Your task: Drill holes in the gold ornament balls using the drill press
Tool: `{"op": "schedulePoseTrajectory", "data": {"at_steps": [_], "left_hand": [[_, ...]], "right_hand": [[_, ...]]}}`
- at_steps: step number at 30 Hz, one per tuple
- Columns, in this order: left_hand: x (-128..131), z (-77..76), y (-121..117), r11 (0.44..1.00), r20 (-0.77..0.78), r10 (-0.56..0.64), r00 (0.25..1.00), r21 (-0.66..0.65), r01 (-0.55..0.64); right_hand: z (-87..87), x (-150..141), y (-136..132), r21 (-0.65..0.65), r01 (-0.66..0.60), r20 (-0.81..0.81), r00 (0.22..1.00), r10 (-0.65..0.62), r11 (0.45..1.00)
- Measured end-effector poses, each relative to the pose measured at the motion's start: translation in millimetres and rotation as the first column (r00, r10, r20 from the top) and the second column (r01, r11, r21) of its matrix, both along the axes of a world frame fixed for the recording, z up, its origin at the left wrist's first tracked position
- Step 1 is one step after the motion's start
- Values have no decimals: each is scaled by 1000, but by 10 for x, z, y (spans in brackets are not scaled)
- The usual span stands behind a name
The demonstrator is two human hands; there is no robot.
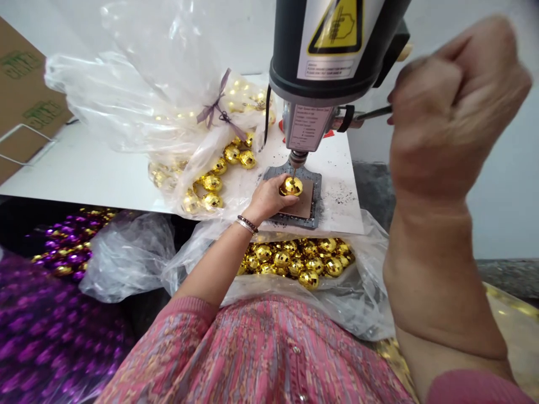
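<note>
My left hand (269,197) grips a shiny gold mirror-faceted ball (292,186) between thumb and fingers. The ball rests over a brown board (304,205) on the grey base (316,191) of a bench drill press (322,62). Directly above it, the thin drill bit (295,173) reaches down to the top of the ball; whether it has entered the ball I cannot tell. Raised at the right, my right hand (455,106) is closed round the end of the drill press's feed lever (374,113), its grip hidden by the fingers.
Gold balls (213,183) spill from a clear plastic bag (126,106) on the white table (96,174). An open bag of gold balls (309,279) sits below the table's front edge. Purple and gold balls (67,247) lie lower left. A cardboard box (29,84) stands far left.
</note>
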State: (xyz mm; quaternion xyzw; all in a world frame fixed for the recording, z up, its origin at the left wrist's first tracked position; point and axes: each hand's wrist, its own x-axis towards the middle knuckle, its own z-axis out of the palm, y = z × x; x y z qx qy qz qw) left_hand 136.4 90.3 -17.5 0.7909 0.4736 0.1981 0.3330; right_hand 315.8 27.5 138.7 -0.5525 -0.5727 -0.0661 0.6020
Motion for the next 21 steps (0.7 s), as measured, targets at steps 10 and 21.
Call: {"op": "schedulePoseTrajectory", "data": {"at_steps": [10,21], "left_hand": [[-6,-30,-4,1000,-23,8,1000,13,-7],[-10,-6,-31,1000,36,26,999,-2,-26]], "right_hand": [[-660,-5,-182,147,95,212,969,-125,985],[-1061,-39,-173,193,120,106,984,-143,974]]}}
